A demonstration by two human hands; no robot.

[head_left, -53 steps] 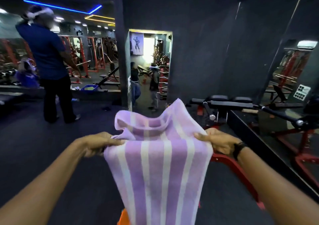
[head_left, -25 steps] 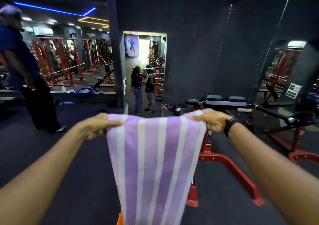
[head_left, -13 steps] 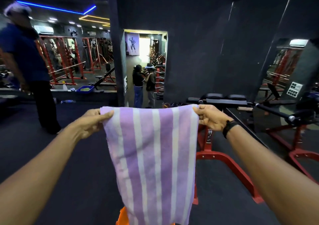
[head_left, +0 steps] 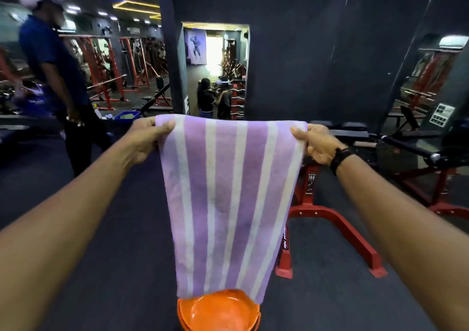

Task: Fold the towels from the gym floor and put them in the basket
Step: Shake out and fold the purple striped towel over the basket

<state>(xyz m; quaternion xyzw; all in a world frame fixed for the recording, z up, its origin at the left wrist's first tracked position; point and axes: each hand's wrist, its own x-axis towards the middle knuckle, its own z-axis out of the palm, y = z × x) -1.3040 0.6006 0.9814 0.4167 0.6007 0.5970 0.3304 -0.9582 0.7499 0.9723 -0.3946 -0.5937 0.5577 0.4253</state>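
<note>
A purple towel with white stripes (head_left: 228,198) hangs straight down in front of me, folded over at its top edge. My left hand (head_left: 144,138) pinches its top left corner and my right hand (head_left: 317,144) pinches its top right corner, arms stretched out. Below the towel's lower edge an orange basket (head_left: 219,313) stands on the dark floor; the towel hides its far rim.
A red-framed gym bench (head_left: 330,219) stands just right of the towel. A person in a blue shirt (head_left: 53,77) stands at the left. Two people (head_left: 213,100) stand in the doorway ahead. A small blue bin (head_left: 127,115) lies far left. A mirror wall (head_left: 431,82) lines the right.
The towel's top edge was loose and bunched, then pulled taut between both hands and raised higher. The orange basket has come into view below it. The person at left has shifted position.
</note>
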